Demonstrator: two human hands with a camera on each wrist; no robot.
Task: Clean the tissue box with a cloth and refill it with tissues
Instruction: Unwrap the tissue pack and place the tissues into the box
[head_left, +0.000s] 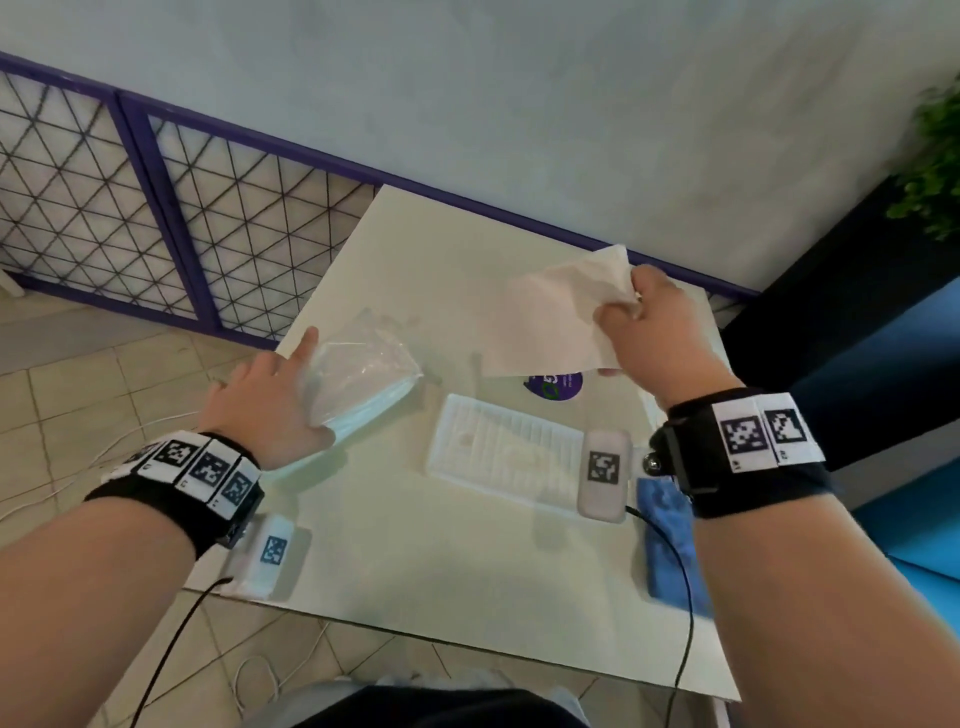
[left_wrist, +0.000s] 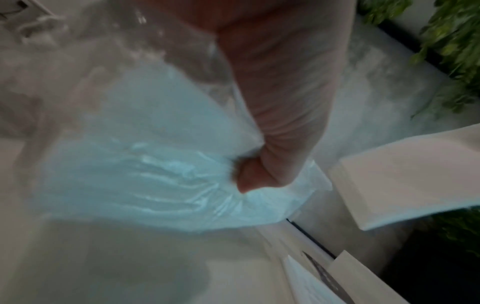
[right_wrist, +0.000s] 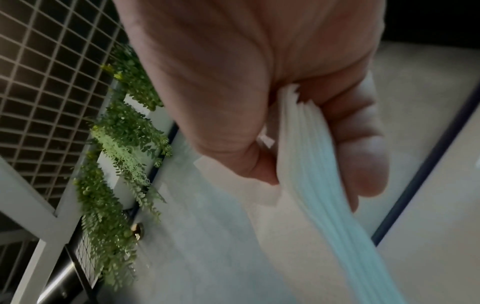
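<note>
- Grasping a stack of tissues (head_left: 558, 317), the right hand (head_left: 657, 332) lifts it above the table (head_left: 441, 561).
- Left hand (head_left: 265, 402) grips the plastic tissue pack (head_left: 363, 371).
- Tissue box (head_left: 498, 449) lies between the hands; blue cloth (head_left: 670, 540) lies beside it.

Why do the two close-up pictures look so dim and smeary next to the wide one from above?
Head view: evenly lit and mostly sharp, though wide-angle bending curves the table edges. Left wrist view: dim, motion-smeared, with glare streaks on the plastic tissue pack. Right wrist view: the right hand looms dark and close; the stack of tissues blurs lower down.
</note>
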